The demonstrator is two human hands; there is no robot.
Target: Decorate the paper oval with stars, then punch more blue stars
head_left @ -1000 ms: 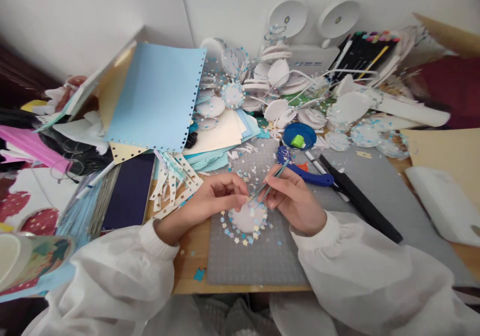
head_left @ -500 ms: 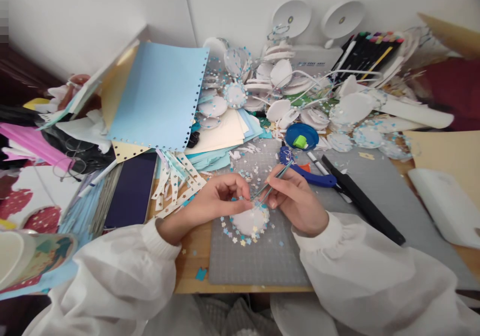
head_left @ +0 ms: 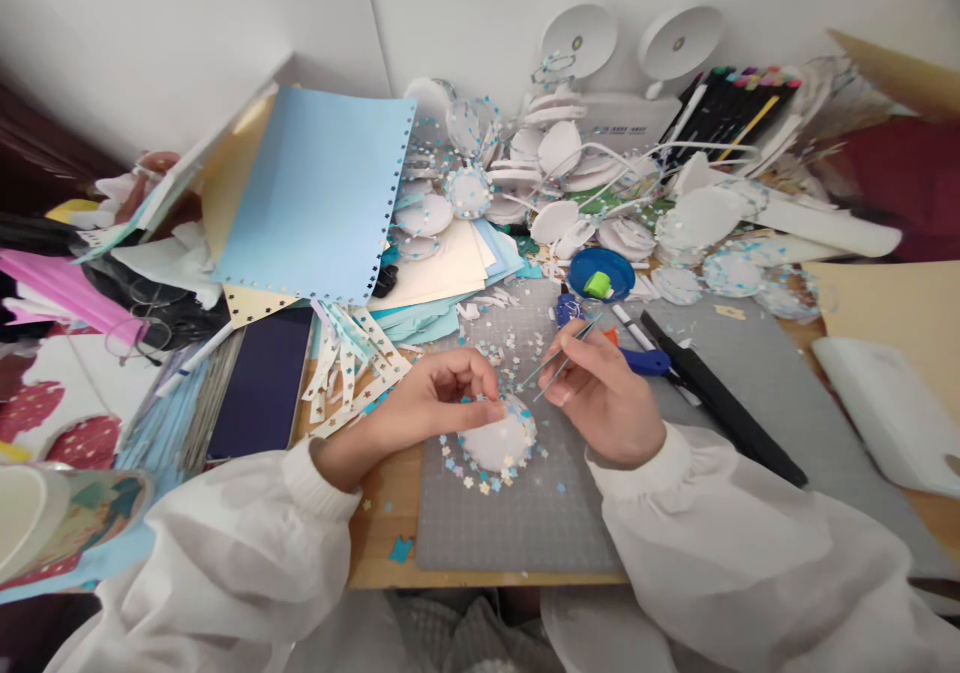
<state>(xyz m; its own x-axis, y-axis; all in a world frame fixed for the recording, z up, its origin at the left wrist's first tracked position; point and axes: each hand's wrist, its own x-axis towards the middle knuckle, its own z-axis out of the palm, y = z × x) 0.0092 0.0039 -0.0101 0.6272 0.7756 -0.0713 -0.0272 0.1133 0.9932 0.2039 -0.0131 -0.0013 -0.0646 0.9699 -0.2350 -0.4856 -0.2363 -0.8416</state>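
My right hand (head_left: 604,393) grips a pair of tweezers (head_left: 555,358), whose two tips are apart and point toward my left hand. Thumb and fingertip of my left hand (head_left: 450,393) pinch at the upper edge of a white disc (head_left: 491,443). Small blue, white and cream paper stars ring this disc, some on a loop standing out around it. What exactly lies between the left fingertips is hidden. Beneath both hands is a grey cutting mat (head_left: 517,543), with loose paper stars (head_left: 510,338) scattered just beyond the disc.
A blue lid (head_left: 602,273) with a green piece, blue-handled tool (head_left: 646,361) and long black object (head_left: 720,398) lie to the right. Punched paper strips (head_left: 352,353) and a phone (head_left: 261,383) lie left. Star-trimmed white discs (head_left: 469,193) pile up behind; a cup (head_left: 67,523) stands front left.
My right hand has moved right, drawing the tweezers away from my left fingertips, and the tips have spread further apart. My left hand keeps its place at the disc.
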